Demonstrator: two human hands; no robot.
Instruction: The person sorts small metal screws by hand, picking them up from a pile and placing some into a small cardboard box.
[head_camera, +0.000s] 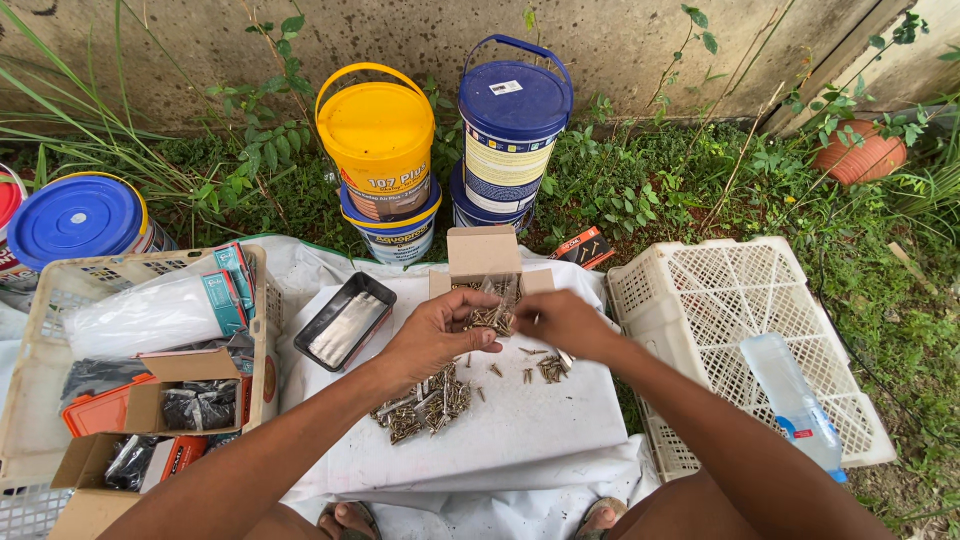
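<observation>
My left hand is cupped around a small bunch of brass-coloured screws, held over a white sheet. My right hand pinches at the same bunch from the right. Just behind the hands stands a small open cardboard box with a clear plastic bag in it. A heap of loose screws lies on the sheet below my left wrist. A smaller scatter of screws lies under my right hand.
A black rectangular tray lies left of the hands. A beige crate at left holds packets and cardboard boxes. An upturned white crate at right carries a plastic bottle. Yellow and blue paint buckets stand behind.
</observation>
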